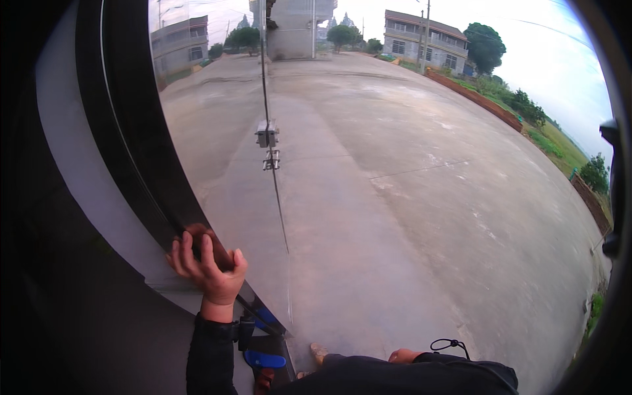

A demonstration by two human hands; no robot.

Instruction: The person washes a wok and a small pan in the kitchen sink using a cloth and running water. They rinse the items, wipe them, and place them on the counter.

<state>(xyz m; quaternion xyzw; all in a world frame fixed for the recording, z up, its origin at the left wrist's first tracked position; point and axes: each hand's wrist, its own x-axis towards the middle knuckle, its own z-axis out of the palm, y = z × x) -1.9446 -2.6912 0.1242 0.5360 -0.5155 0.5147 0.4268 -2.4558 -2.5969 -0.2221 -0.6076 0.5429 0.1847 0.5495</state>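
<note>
My left hand (217, 279) is at the dark, glossy door frame (148, 182), its fingers on one side and its thumb on the other. The frame's polished surface mirrors the fingertips. A black band with a small dark box (244, 332) goes around my left wrist, over the black sleeve. Beside the frame, a glass panel (222, 163) reflects the yard and houses. Metal lock fittings (267, 134) sit at the panel's far edge. Of my right hand (405, 355) only a small part shows at my waist; its fingers are hidden behind my dark clothing.
A blue-soled slipper (265, 359) and a reddish-brown shoe (264, 380) lie below my left forearm. My tan shoe (318, 352) stands on the concrete yard (395, 222). A low brick edging (474, 101) borders greenery on the right. Farther off stands a two-storey house (424, 42).
</note>
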